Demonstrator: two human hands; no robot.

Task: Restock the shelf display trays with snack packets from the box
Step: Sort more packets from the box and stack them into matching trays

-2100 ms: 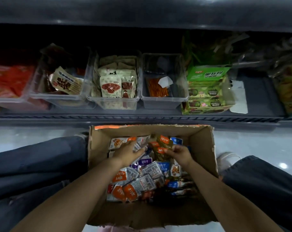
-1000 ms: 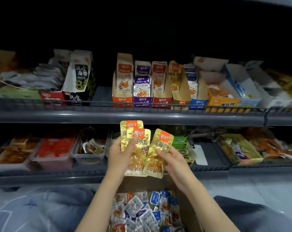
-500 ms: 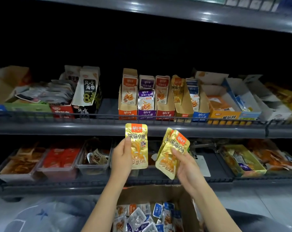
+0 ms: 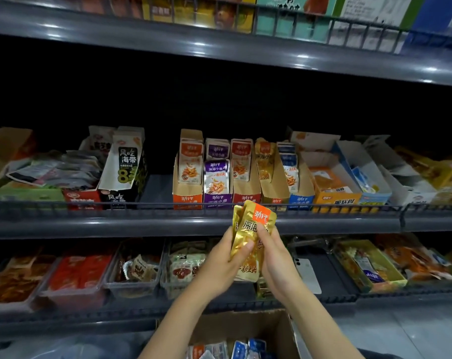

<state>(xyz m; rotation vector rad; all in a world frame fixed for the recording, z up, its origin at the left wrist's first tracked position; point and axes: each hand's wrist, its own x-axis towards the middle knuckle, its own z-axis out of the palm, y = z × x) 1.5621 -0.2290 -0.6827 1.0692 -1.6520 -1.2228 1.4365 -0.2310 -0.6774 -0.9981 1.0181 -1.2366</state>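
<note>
The left hand (image 4: 219, 268) and right hand (image 4: 274, 260) together grasp a bunched stack of glossy gold foil snack packets (image 4: 253, 229). The stack is held before the grey wire shelf rail (image 4: 142, 205), just below the narrow brown cardboard display tray (image 4: 275, 185) of matching stock. Risks: the slick foil could fan apart and drop, or the packets could snag the rail.

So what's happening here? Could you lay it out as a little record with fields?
Held: gold packets, bunched between both hands
Left hand: grips them, thumb across the front
Right hand: grips their right side
Where: in front of the middle shelf edge
Likely target: tan tray with similar gold stock, just above
Box: open below, packets inside
</note>
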